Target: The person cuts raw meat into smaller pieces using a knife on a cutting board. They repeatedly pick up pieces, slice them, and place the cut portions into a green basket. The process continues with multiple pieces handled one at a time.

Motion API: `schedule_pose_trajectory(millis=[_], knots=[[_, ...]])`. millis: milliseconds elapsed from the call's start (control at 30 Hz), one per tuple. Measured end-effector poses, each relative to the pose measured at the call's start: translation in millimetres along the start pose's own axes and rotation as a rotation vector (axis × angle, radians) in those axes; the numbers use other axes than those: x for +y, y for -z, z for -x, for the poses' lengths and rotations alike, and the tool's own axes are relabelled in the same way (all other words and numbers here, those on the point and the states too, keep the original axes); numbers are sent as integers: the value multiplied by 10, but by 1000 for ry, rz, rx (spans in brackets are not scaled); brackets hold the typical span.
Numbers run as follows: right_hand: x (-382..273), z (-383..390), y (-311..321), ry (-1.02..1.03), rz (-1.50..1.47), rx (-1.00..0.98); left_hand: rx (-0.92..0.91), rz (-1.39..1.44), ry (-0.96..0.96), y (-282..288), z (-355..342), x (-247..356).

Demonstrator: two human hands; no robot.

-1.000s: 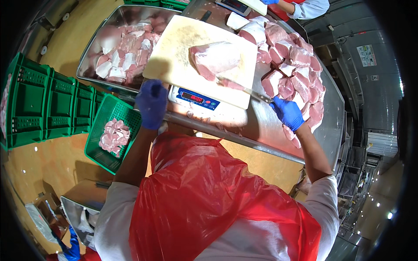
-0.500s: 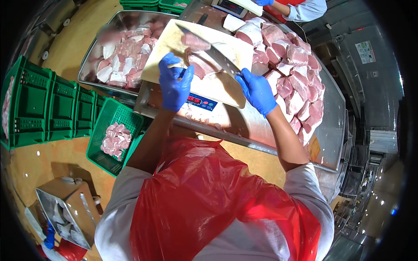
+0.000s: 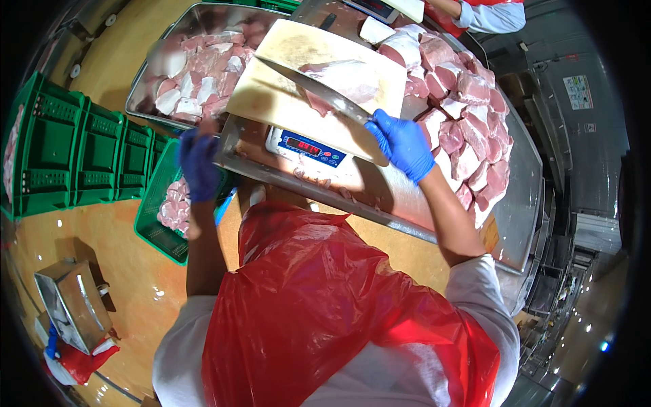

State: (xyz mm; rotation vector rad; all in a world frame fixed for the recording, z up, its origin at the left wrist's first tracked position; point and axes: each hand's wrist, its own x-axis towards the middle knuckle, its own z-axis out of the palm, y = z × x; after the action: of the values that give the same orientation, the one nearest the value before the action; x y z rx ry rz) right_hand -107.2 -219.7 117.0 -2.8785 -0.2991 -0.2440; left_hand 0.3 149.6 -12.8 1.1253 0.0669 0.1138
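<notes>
My right hand (image 3: 401, 146), in a blue glove, is closed round the handle of a long knife (image 3: 319, 89). Its blade slants up and left across the pale cutting board (image 3: 278, 51), over the near side of a pork slab (image 3: 352, 80). My left hand (image 3: 199, 166), gloved too, hangs over the far rim of a green crate (image 3: 146, 227) with pork pieces (image 3: 175, 207) inside. Motion smears its fingers, and a pinkish blur shows at their tips; whether they hold meat is unclear. A scale (image 3: 308, 148) with a lit red display sticks out from beneath the board.
At the far left stands a metal tub (image 3: 129, 102) of cut pork. Big pork chunks (image 3: 468, 122) are heaped right of the board on the steel table (image 3: 519, 224). Stacked green crates (image 3: 57, 152) line the left. A co-worker's sleeve (image 3: 498, 17) shows at top right; another person (image 3: 74, 359) is at lower left.
My left hand has swung left and nearer, from the board to the green crate. The smaller cut piece on the board is gone from there. The knife blade has dropped lower across the slab.
</notes>
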Motion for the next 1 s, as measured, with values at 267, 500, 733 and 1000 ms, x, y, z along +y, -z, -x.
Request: schedule_pose_trajectory(millis=[267,500,733,1000], knots=[[275,-411,-262,236,78,-49,-117,-1760,-295,1986,-151,125],[843,-117,-161,179,265,-240,-152,-1283,-265,627,-144,357],[1755,975,655,-11,423,-341,-400,-1020,-589,-338,202,122],[853,790,-68,-227,25,182,-651,-1332,-794,-2007,606,-630]])
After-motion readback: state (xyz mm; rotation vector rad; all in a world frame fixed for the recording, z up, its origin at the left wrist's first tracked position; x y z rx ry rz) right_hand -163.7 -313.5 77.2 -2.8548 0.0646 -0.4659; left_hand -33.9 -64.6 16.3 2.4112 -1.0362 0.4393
